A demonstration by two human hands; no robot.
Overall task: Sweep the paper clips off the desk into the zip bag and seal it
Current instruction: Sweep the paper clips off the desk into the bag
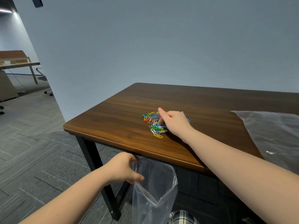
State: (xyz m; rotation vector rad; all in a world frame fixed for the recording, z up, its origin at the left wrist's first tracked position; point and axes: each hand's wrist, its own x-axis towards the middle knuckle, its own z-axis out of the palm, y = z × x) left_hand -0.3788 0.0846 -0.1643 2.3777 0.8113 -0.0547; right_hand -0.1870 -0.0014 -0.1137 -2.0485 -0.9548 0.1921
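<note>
A pile of coloured paper clips (152, 121) lies on the brown wooden desk (123, 113), a little back from its front edge. My right hand (174, 122) rests edge-down on the desk right behind the pile, fingers curled loosely against the clips, holding nothing. Below the desk's front edge hangs a clear zip bag (155, 188) with its mouth open upward. My left hand (124, 168) pinches the bag's left rim and holds it just under the edge.
A second clear plastic bag (273, 135) lies flat on the desk's right side. The desk stands on black metal legs (97, 167) against a pale wall. Grey carpet tiles cover the floor; another desk and a chair stand far left.
</note>
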